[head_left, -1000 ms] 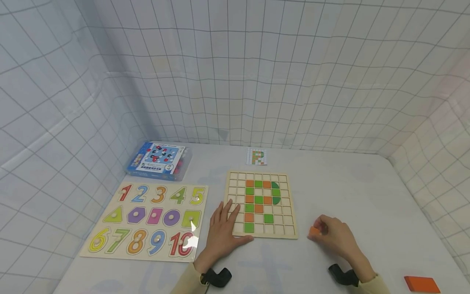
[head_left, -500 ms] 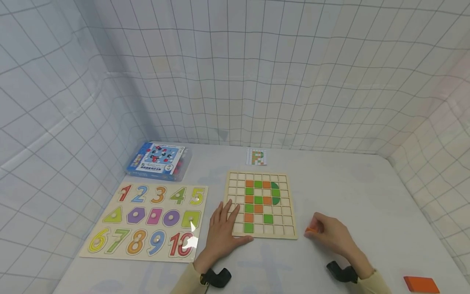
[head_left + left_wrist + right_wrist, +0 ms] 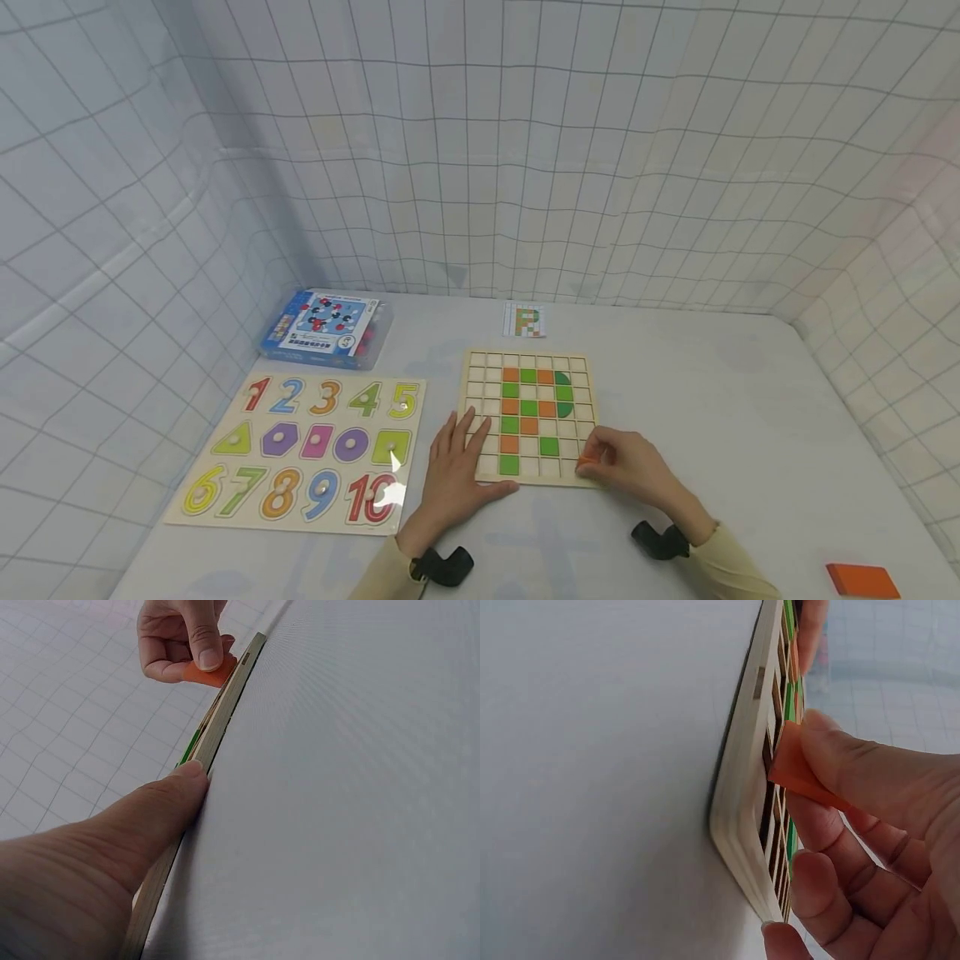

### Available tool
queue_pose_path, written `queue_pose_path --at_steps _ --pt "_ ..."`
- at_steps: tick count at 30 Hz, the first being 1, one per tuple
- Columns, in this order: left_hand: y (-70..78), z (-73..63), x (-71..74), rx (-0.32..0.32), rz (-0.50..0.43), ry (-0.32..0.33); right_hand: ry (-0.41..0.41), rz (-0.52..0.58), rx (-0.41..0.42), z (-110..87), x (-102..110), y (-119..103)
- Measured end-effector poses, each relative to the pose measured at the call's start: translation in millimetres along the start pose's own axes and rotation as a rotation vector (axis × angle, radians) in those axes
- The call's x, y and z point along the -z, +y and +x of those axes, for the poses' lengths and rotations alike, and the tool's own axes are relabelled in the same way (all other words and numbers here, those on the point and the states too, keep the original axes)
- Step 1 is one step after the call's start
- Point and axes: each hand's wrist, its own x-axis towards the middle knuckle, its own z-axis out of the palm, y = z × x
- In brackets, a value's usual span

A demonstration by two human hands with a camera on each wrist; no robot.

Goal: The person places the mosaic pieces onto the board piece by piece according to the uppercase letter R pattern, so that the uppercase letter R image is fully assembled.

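My right hand [image 3: 626, 467] pinches an orange tile [image 3: 799, 769] between thumb and fingers. It is over the lower right corner of a wooden grid board [image 3: 567, 429], where the tile overlaps the cells in the right wrist view. Green and orange tiles fill several cells, and two dark green rounded ones [image 3: 563, 410] sit at the right of the pattern. My left hand [image 3: 453, 471] rests flat with spread fingers on the board's lower left part. In the left wrist view its thumb [image 3: 157, 814] lies along the near edge.
A number and shape peg puzzle [image 3: 255, 458] lies to the left, with a blue boxed set [image 3: 326, 327] behind it. A small pattern card [image 3: 525, 320] lies beyond the board. Another orange block [image 3: 862, 581] sits at the front right. Grid-lined cloth walls surround the table.
My right hand has moved left with the orange tile, from the table beside the board to over its lower right corner. The left hand has stayed in place.
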Motion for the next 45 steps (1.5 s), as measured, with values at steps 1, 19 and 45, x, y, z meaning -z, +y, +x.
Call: queue_pose_path --at_steps 1,19,45 --pt "0.0 -0.1 -0.2 -0.001 -0.002 0.001 -0.010 0.006 0.007 1.3 -1 -1" --pt "-0.1 0.3 0.2 0.004 -0.010 -0.004 -0.013 -0.044 0.052 11.6 -11 -9" --pt "-2.3 -1.0 -0.7 -0.014 -0.010 0.019 0.037 -0.189 0.127 0.5 -14 -8"
